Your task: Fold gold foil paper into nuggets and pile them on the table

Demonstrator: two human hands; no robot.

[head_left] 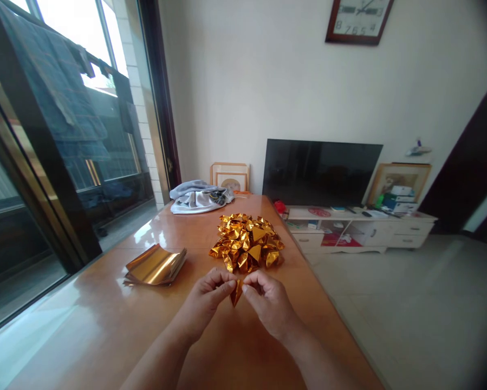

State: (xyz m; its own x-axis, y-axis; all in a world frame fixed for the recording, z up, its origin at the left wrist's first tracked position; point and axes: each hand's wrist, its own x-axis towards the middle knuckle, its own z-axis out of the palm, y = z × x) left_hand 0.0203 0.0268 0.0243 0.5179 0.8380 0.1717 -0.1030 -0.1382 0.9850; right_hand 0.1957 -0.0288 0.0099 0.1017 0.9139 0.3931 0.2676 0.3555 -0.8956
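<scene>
left grip (pixel 205 298) and right grip (pixel 272 304) are both pinched nearly closed, holding opposite sides of one small gold foil piece (pixel 235 295) above the surface (pixel 227 355). folded pieces (pixel 247 244) lie heaped just beyond it; foil sheets (pixel 156 266) are stacked to my left. i seem to be shaping this fold; the next move likely calls for light, even pressure, without tearing.

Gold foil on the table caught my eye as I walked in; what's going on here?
The person's left hand and right hand pinch a small folded foil piece between them. Just beyond lies a heap of folded foil pieces on the table, and a stack of foil sheets sits to the left.
</scene>
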